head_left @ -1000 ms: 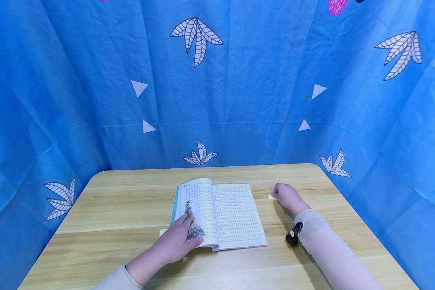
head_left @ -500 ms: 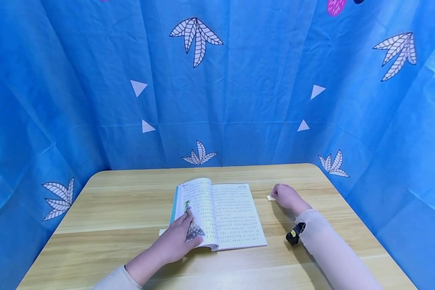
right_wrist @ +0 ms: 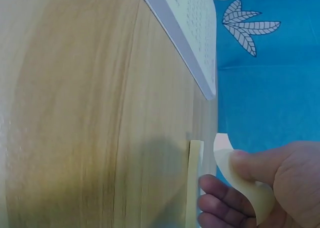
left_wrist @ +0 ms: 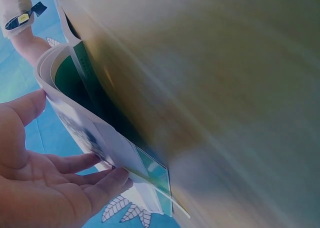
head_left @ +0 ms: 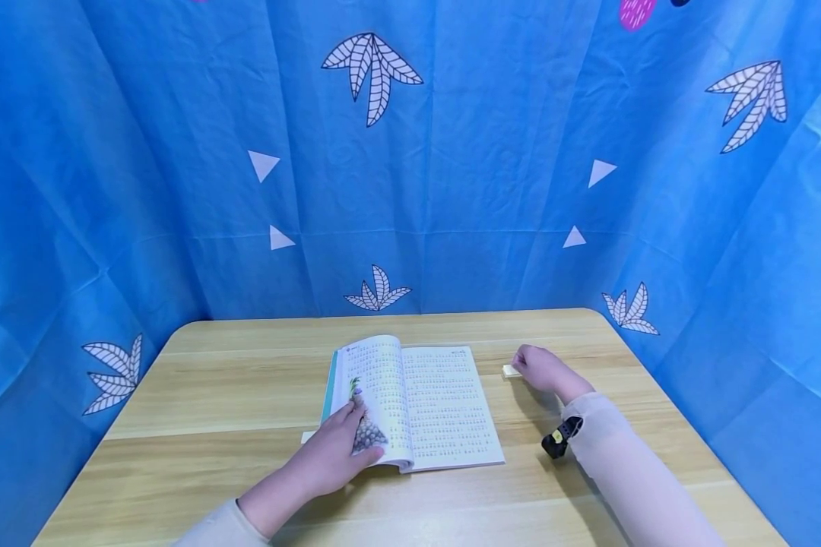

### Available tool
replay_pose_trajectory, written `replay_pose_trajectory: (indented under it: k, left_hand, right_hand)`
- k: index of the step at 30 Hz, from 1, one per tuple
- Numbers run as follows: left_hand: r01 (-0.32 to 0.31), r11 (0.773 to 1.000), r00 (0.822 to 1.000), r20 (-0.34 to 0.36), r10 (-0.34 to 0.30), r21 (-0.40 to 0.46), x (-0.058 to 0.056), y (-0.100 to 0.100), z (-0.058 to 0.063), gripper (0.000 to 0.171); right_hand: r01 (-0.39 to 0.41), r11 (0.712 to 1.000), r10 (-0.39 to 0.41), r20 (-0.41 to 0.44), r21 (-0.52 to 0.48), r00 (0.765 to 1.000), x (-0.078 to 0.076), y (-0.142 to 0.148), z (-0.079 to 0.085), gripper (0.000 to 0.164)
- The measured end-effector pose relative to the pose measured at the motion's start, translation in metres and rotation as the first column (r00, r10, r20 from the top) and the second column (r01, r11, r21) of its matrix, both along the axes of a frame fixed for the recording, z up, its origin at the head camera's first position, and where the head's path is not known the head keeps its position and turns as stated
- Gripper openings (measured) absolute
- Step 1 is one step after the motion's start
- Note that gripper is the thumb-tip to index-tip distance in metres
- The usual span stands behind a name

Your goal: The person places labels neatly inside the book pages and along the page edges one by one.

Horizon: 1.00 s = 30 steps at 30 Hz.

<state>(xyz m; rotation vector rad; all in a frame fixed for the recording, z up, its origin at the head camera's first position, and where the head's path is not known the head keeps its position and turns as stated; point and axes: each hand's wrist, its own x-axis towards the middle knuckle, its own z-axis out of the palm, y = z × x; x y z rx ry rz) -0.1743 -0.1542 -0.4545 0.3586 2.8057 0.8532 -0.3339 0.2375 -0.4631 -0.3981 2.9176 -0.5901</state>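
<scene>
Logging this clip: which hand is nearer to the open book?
Left. The left hand touches the lower part of the open book's left-hand page; the right hand is apart from it, off its right side, pinching a pale strip.

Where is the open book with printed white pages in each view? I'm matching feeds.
Head: the book, lower centre.
Left wrist: the book, left of centre, touched by the left hand.
Right wrist: the book, top, right of centre.
Shared landmark: the blue fabric curtain with white leaf prints.
</scene>
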Motion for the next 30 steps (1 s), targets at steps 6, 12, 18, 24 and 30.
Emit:
replay_pose_trajectory:
  k: [6,12,18,24,30]
  left_hand:
    - [0.004,1.000,1.000,-0.002,-0.004,0.000,-0.0002,-0.0001,-0.0006,0.088]
    - [0.002,1.000,1.000,-0.005,-0.002,-0.001,-0.0006,-0.0002,-0.0018,0.088]
    - [-0.003,1.000,1.000,-0.007,0.003,-0.003,-0.0003,0.0000,-0.0022,0.088]
    - [-0.006,1.000,1.000,-0.003,0.006,-0.005,0.0003,0.0004,-0.0003,0.088]
    - [-0.005,1.000,1.000,-0.004,0.005,-0.005,0.0002,0.0005,0.0001,0.088]
  right_hand:
    - [0.012,1.000,-0.012,-0.004,-0.016,1.000,0.0013,0.0001,-0.0001,0.015]
    - [0.035,0.999,-0.037,-0.059,-0.042,0.998,0.0006,-0.0010,-0.0034,0.011]
    - [0.045,0.994,-0.055,-0.090,-0.101,0.994,-0.0018,-0.0013,-0.0036,0.006]
    - [0.014,0.995,-0.027,-0.127,-0.099,0.992,-0.0023,-0.0022,-0.0041,0.008]
    - [0.022,0.990,-0.043,-0.143,-0.140,0.989,-0.0015,-0.0051,-0.0044,0.006]
